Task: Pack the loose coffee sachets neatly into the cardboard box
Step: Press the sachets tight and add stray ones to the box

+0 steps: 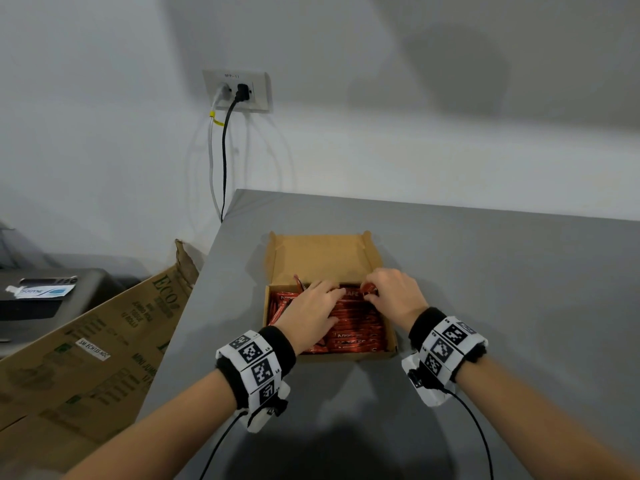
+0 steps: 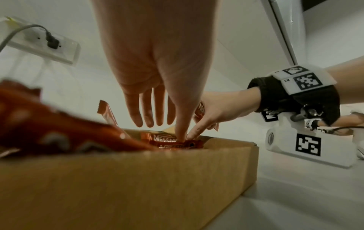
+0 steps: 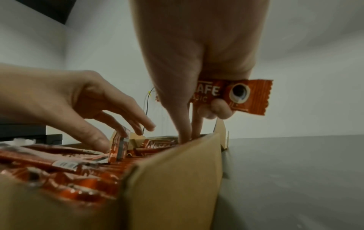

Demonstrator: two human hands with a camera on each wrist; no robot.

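Observation:
An open cardboard box (image 1: 390, 336) sits on the grey table (image 1: 502, 306), its lid flap raised at the back. Red coffee sachets (image 1: 356, 329) lie packed in rows inside. My left hand (image 1: 320, 301) lies over them with fingers straight, its thumb pressing on a sachet (image 2: 173, 144). One sachet (image 3: 118, 146) stands on edge by those fingers. My right hand (image 1: 388, 289) is at the box's back right corner. It grips a single sachet (image 3: 254, 96) in its curled outer fingers, while thumb and forefinger reach down among the packed sachets inside the box wall (image 3: 173, 179).
A large printed carton (image 1: 86, 358) leans against the table's left edge. A black machine (image 1: 45, 299) stands beyond it. A wall socket (image 1: 239, 90) with two cables is above the table's back left corner. Bare table surface lies right of the box.

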